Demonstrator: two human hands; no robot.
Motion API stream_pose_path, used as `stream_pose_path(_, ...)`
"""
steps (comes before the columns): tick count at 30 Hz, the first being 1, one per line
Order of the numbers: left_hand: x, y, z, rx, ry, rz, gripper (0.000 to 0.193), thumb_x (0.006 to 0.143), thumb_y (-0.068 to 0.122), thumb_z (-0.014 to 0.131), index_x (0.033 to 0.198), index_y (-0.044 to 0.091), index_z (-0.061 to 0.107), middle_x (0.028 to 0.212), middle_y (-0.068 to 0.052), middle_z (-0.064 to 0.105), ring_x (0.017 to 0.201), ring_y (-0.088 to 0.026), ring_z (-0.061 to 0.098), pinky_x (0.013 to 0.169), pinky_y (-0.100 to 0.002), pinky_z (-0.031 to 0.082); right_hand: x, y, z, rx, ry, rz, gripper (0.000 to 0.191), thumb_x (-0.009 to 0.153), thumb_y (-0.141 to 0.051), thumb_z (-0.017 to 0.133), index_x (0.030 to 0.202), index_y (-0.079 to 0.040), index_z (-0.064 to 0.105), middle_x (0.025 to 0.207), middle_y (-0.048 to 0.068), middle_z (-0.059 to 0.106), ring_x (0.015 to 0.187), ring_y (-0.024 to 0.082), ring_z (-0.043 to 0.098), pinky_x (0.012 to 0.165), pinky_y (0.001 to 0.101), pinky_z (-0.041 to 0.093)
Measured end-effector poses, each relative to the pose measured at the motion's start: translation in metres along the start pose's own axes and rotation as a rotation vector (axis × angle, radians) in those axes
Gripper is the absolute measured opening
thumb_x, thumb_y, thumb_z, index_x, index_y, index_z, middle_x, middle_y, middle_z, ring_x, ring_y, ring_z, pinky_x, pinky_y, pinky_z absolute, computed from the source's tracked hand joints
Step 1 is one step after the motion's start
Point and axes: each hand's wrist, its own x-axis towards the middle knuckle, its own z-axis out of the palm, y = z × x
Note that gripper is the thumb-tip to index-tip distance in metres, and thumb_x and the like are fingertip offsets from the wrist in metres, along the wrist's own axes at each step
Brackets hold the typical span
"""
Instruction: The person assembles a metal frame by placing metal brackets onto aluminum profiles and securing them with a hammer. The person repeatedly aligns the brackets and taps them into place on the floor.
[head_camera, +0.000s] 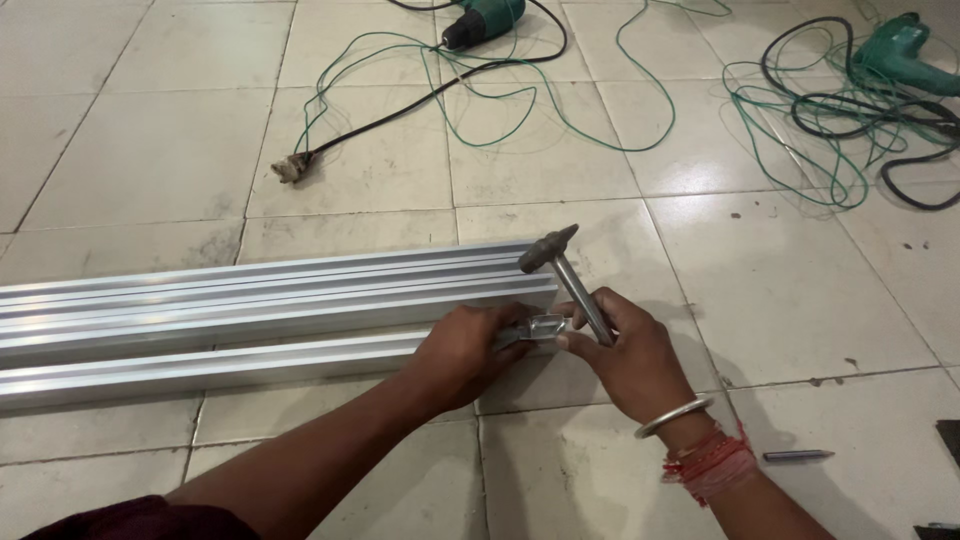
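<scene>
Two hands meet at the near end of a long aluminium profile (250, 300) that lies flat on the tiled floor (150, 150), running from the left edge toward the middle of the view. A second, narrower aluminium section (200, 368) lies just in front of it, parallel and touching or nearly so. The left hand (465, 355) is curled over the end of this nearer section, fingers closed around it and pressing on a small bent metal bracket (540, 328) at the tip. The right hand (630, 360) also pinches that bracket between thumb and forefinger while its other fingers are wrapped around the steel handle of a hammer (565, 270); the hammer head points up and to the left, above the end of the wider profile. The right wrist wears a silver bangle (672, 415) and red threads (715, 462).

Farther back on the floor, a green power drill (485, 20) lies at the top centre with its black cord (420, 100) leading to a plug (290, 168), amid loops of thin green wire (560, 110). Another green power tool (900, 55) sits at the top right among tangled black and green cables. A small dark punch or pencil-like rod (797, 455) rests on the tiles to the right of the right wrist
</scene>
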Motion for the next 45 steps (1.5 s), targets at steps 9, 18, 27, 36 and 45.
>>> stream_pose_path(9, 0.001, 0.001, 0.004, -0.057, 0.115, -0.006, 0.03, 0.082, 0.023, 0.077, 0.11, 0.011, 0.074, 0.096, -0.011, 0.079, 0.088, -0.03, 0.076, 0.078, -0.041, 0.059, 0.006, 0.019, 0.002, 0.059, -0.03, -0.028, 0.023, 0.085, -0.028, 0.079, 0.09, -0.007, 0.069, 0.07, 0.002, 0.061, 0.063, 0.012, 0.048, 0.059, 0.0314, 0.041)
stream_pose_path(18, 0.006, 0.003, 0.005, 0.017, 0.104, -0.119, 0.037, 0.077, 0.029, 0.081, 0.111, 0.015, 0.076, 0.1, -0.008, 0.079, 0.091, -0.025, 0.076, 0.082, -0.038, 0.06, 0.007, -0.006, -0.036, 0.548, 0.111, 0.249, 0.021, 0.096, -0.019, 0.061, 0.11, -0.006, 0.069, 0.084, -0.001, 0.067, 0.054, 0.009, 0.042, 0.045, 0.0248, 0.033)
stream_pose_path(27, 0.007, 0.008, -0.002, 0.131, 0.077, -0.196, 0.037, 0.078, 0.034, 0.082, 0.11, 0.016, 0.079, 0.1, -0.009, 0.079, 0.091, -0.027, 0.076, 0.081, -0.038, 0.06, -0.007, -0.006, -0.055, 0.559, 0.032, 0.449, 0.04, 0.094, -0.021, 0.057, 0.132, -0.011, 0.064, 0.079, 0.003, 0.055, 0.053, 0.01, 0.034, 0.043, 0.0259, 0.028)
stream_pose_path(36, 0.007, 0.006, -0.003, 0.111, 0.083, -0.141, 0.037, 0.075, 0.028, 0.083, 0.109, 0.013, 0.079, 0.097, -0.01, 0.08, 0.085, -0.023, 0.076, 0.076, -0.035, 0.06, -0.015, -0.03, -0.071, 0.763, 0.097, 0.422, 0.04, 0.099, -0.029, 0.051, 0.136, -0.016, 0.062, 0.082, 0.001, 0.054, 0.056, 0.006, 0.038, 0.046, 0.0214, 0.034)
stream_pose_path(45, 0.006, 0.01, -0.002, 0.13, 0.075, -0.257, 0.04, 0.077, 0.032, 0.084, 0.111, 0.013, 0.077, 0.09, -0.01, 0.079, 0.079, -0.023, 0.075, 0.073, -0.036, 0.059, -0.012, -0.035, -0.068, 0.777, 0.027, 0.492, 0.04, 0.102, -0.03, 0.054, 0.134, -0.009, 0.064, 0.078, 0.001, 0.053, 0.052, 0.007, 0.033, 0.042, 0.023, 0.028)
